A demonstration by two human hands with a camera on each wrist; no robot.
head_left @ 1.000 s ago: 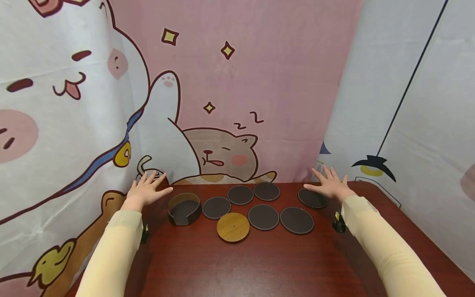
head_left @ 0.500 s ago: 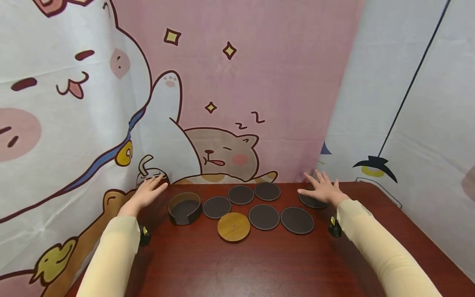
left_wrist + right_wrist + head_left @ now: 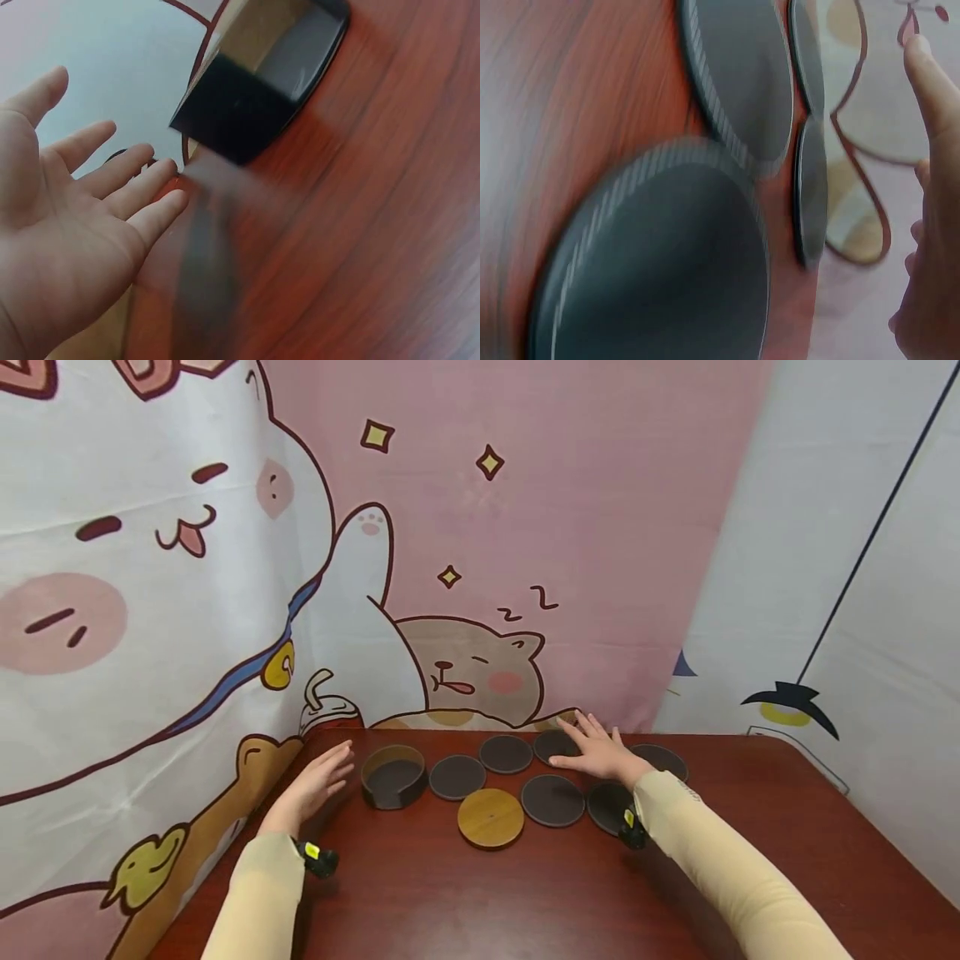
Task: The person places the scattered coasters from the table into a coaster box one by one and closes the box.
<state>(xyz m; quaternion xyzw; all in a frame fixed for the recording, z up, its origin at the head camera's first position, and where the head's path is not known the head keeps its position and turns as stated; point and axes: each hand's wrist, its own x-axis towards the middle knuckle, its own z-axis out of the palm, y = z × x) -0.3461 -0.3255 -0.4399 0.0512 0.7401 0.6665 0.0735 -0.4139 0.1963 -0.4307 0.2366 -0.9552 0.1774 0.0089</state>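
Observation:
My left hand (image 3: 311, 787) hovers left of a round black coaster holder (image 3: 393, 802) with a notch in its front wall. Its fingers are extended and hold nothing; in the left wrist view the palm (image 3: 67, 247) faces the holder (image 3: 232, 109). Over the back coasters, my right hand (image 3: 602, 753) is spread with nothing in it, partly covering one dark coaster (image 3: 553, 745). Several round dark coasters lie flat, among them a front one (image 3: 552, 800) and a far-right one (image 3: 660, 760). A round wooden disc (image 3: 491, 817) lies in front of them. The right wrist view shows a blurred coaster (image 3: 667, 255) up close.
The reddish-brown tabletop (image 3: 480, 902) ends at a cartoon-printed curtain (image 3: 600, 527) behind, which also runs along the left side. A white curtain (image 3: 885, 610) closes off the right. Small black wrist cameras (image 3: 318, 858) are strapped to both wrists.
The right hand has moved left from the far-right coaster. The left hand has turned and come slightly towards the holder. The head view has shifted a little left; the coasters stay put.

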